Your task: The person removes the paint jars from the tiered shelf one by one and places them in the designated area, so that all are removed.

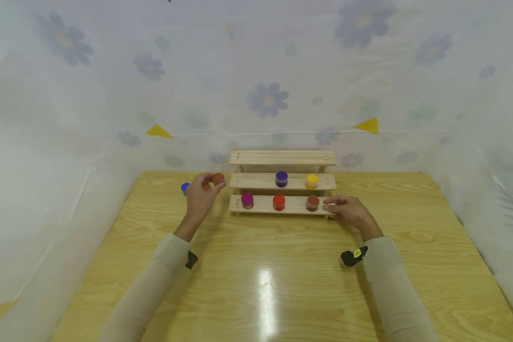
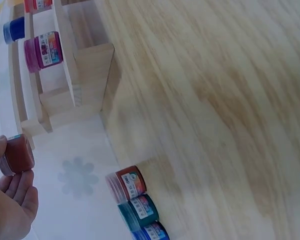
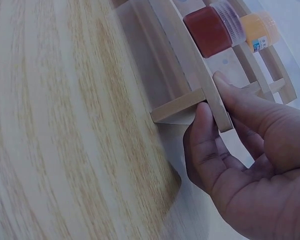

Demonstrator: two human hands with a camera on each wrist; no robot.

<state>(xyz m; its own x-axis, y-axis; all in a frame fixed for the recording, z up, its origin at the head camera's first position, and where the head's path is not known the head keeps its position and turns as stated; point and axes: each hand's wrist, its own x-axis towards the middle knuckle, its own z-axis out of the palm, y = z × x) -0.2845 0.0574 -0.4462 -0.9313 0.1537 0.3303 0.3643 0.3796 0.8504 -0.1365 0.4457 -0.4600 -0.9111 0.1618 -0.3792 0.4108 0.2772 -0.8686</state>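
My left hand (image 1: 200,198) pinches a reddish-brown paint jar (image 1: 218,179) between thumb and fingers, held in the air just left of a three-step wooden rack (image 1: 282,156). The right end of the rack's lowest step is gripped by my right hand (image 1: 351,212), thumb above and fingers below in the right wrist view. On that step stand a magenta jar (image 1: 247,201), a red jar (image 1: 279,203) and a brown jar (image 1: 312,204). A dark blue jar (image 1: 281,179) and a yellow jar (image 1: 311,181) sit on the middle step; the top step bears none.
Beyond my left hand, on the wooden table (image 1: 265,247), a brown jar (image 2: 130,183), a green jar (image 2: 140,212) and a blue jar (image 2: 153,231) stand in a row. A flower-patterned white sheet (image 1: 213,95) hangs behind the rack and along the sides.
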